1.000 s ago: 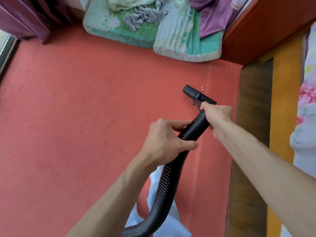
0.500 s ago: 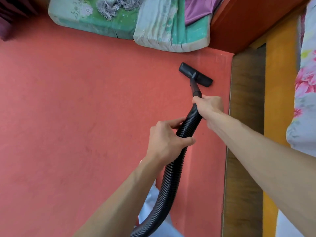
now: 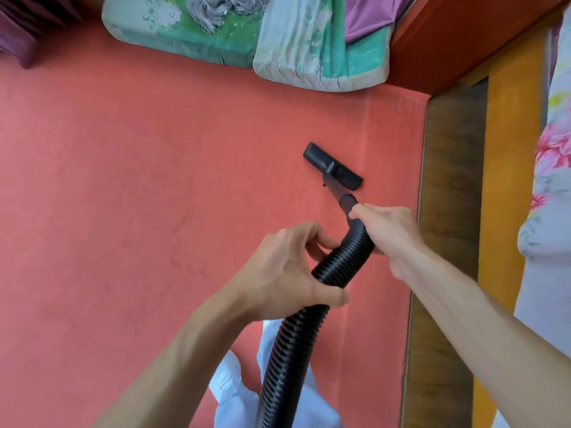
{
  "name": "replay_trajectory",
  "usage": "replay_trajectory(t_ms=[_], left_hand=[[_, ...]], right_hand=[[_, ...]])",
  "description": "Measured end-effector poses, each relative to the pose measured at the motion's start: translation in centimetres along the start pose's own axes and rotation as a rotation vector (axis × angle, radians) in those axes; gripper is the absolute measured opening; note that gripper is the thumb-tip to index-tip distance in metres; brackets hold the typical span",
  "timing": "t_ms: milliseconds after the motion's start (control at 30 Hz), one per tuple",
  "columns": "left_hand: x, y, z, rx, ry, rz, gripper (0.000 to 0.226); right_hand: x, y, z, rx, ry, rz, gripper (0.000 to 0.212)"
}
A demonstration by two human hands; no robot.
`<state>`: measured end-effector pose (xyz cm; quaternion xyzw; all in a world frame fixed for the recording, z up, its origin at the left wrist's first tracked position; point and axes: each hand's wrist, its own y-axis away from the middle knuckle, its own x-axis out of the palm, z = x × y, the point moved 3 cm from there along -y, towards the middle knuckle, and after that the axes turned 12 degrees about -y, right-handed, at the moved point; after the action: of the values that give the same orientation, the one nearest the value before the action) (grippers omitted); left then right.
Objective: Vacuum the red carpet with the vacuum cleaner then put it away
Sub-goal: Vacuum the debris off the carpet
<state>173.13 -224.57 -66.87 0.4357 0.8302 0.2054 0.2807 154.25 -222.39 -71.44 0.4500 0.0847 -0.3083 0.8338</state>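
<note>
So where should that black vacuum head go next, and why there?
Probably a short push forward. The nozzle lies flat on the red carpet, with a bare strip ahead of it before the folded mattress. The right hand grips the hose just behind the nozzle, the left hand lower down, and the hose is bent between them, so there seems slack to extend.

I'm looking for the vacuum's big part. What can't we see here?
Head view:
Vacuum body: beyond the bottom edge, where the hose runs off.
Hose sections: covered by the left hand and right hand gripping it.
Nozzle underside: faces the red carpet.
Cushions: cut by the top edge.
</note>
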Motion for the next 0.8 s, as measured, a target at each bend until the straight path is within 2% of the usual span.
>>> replay_trajectory(t_ms=[133, 367, 500, 633, 733, 800], left_hand=[[0.0, 0.0, 0.3, -0.015, 0.013, -0.016, 0.047], [-1.7, -2.0, 0.8, -0.018, 0.115, -0.185, 0.051], [-2.4, -1.5, 2.2, -0.05, 0.133, -0.253, 0.05], [-2.0, 0.7, 3.3, -0.098, 0.072, -0.189, 0.044], [-1.2, 4.1, 3.1, -0.094, 0.019, -0.079, 0.043], [-1.2, 7.1, 2.2, -0.072, 0.01, -0.064, 0.045]], right_hand=[[1.1, 0.5, 0.3, 0.025, -0.04, 0.005, 0.024], [3.9, -2.5, 2.4, -0.011, -0.203, -0.012, 0.034], [5.8, -3.0, 2.4, -0.012, -0.25, -0.02, 0.031], [6.3, -1.0, -0.3, 0.044, -0.177, -0.044, 0.012], [5.4, 2.2, -2.3, 0.097, -0.152, -0.029, 0.008], [4.5, 5.2, -2.3, 0.116, -0.192, -0.015, 0.011]])
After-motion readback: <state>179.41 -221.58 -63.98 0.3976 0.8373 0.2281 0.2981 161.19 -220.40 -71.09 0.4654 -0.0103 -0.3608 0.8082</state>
